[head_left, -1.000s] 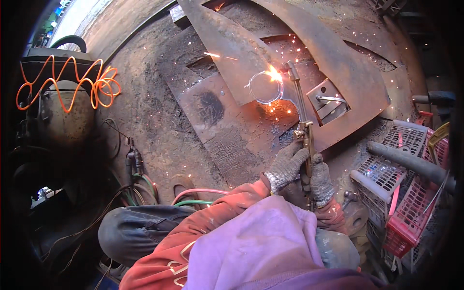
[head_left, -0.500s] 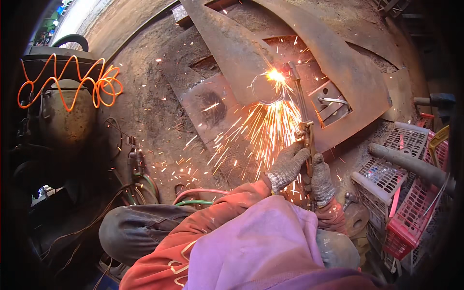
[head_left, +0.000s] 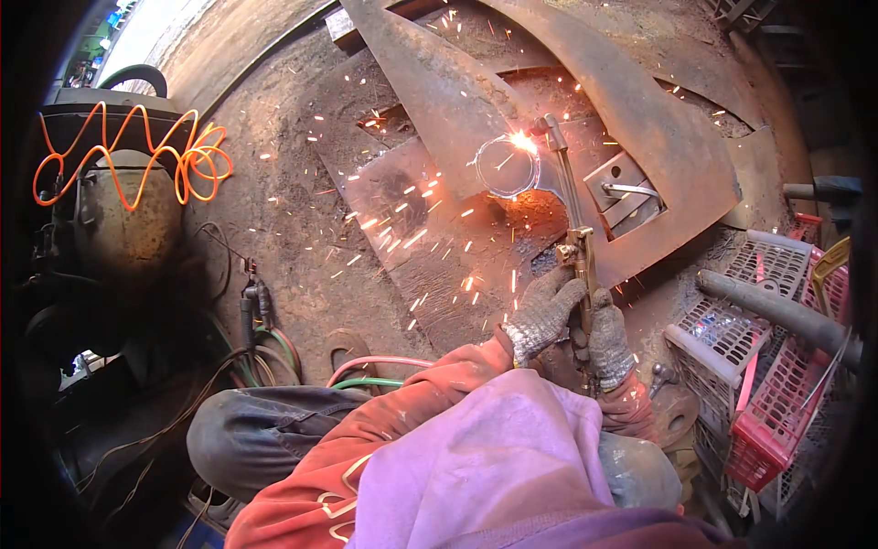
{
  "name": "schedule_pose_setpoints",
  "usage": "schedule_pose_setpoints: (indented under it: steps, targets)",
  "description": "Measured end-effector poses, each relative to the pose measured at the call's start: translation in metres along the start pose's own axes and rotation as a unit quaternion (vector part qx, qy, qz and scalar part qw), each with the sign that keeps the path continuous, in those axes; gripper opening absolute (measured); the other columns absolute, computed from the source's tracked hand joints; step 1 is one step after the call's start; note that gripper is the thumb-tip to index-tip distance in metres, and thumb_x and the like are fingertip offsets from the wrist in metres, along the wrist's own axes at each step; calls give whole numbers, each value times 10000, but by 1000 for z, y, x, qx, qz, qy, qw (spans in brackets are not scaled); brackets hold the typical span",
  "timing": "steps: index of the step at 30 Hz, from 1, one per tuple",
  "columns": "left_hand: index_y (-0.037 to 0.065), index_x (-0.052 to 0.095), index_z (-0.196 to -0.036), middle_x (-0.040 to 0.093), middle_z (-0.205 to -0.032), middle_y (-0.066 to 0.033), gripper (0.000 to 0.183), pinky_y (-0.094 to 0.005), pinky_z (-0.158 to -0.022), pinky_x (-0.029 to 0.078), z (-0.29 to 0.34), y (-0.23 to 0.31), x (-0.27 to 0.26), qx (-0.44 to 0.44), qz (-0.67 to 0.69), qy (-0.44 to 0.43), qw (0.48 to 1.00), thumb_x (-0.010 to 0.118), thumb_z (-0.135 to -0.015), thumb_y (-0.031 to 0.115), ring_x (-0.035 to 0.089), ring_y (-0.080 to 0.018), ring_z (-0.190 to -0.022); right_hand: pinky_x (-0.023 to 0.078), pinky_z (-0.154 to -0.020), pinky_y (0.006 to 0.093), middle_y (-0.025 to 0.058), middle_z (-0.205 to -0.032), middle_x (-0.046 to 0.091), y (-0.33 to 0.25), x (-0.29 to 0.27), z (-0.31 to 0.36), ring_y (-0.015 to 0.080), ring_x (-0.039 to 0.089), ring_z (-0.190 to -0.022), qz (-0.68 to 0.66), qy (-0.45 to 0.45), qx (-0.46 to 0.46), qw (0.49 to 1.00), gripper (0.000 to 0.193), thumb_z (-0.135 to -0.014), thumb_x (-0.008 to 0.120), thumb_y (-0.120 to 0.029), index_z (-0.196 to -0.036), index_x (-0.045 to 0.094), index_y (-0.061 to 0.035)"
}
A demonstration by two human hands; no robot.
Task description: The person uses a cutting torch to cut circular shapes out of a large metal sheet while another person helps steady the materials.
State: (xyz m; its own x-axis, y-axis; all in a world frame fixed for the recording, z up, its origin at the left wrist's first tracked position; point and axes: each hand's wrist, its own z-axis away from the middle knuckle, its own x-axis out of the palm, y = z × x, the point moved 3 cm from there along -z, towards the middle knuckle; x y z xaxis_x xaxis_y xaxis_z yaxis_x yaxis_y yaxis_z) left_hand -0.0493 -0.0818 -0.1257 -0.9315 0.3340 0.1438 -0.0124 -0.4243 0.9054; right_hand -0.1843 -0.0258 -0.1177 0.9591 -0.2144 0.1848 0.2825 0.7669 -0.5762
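A brass cutting torch (head_left: 571,197) points away from me, its head over a rusty steel plate (head_left: 444,96). A bright flame glows at the tip, on the rim of a round cut outline (head_left: 505,168) in the plate. Loose sparks scatter to the left. My left hand (head_left: 546,311), in a grey knitted glove, wraps round the torch body near its valves. Gloved likewise, my right hand (head_left: 608,337) grips the handle just to the right. The fingertips of both hands are partly hidden by the torch.
A curved steel plate (head_left: 677,156) lies right of the torch, with a metal piece with a bar handle (head_left: 631,190) in its opening. Plastic crates (head_left: 773,421) and a pipe (head_left: 777,311) sit at right. Red and green hoses (head_left: 380,371) run at left, below an orange coiled hose (head_left: 137,156).
The dense spray of sparks toward me has thinned to scattered streaks, and the flame looks smaller. An orange glow now shows beneath the circle. My hands and the torch have hardly moved.
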Motion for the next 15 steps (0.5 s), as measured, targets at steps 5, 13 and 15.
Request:
schedule_pose_setpoints:
  steps: [5,13,15]
  targets:
    - [4,622,-1139,652,-801,-84,289,-297,-673,509,3,2,5,-87,112,-4,990,528,-986,231,610,-154,-697,367,-348,220,-8,-643,565,-1,0,0,84,476,-419,13,7,-11,1000,467,-985,461,-545,-1045,608,-106]
    - [13,622,-1123,652,-831,-49,279,-279,-642,494,3,-1,1,-53,125,8,991,531,-991,241,597,-125,-700,364,-340,221,2,-650,583,-6,6,2,85,500,-432,16,30,35,999,504,-969,462,-588,-1018,610,-109]
    - [16,621,-1123,653,-831,-50,278,-280,-638,494,1,-1,1,-38,111,11,993,530,-994,243,596,-125,-694,367,-342,226,0,-642,575,-4,5,0,90,501,-434,27,24,23,999,522,-962,462,-604,-1005,611,-106]
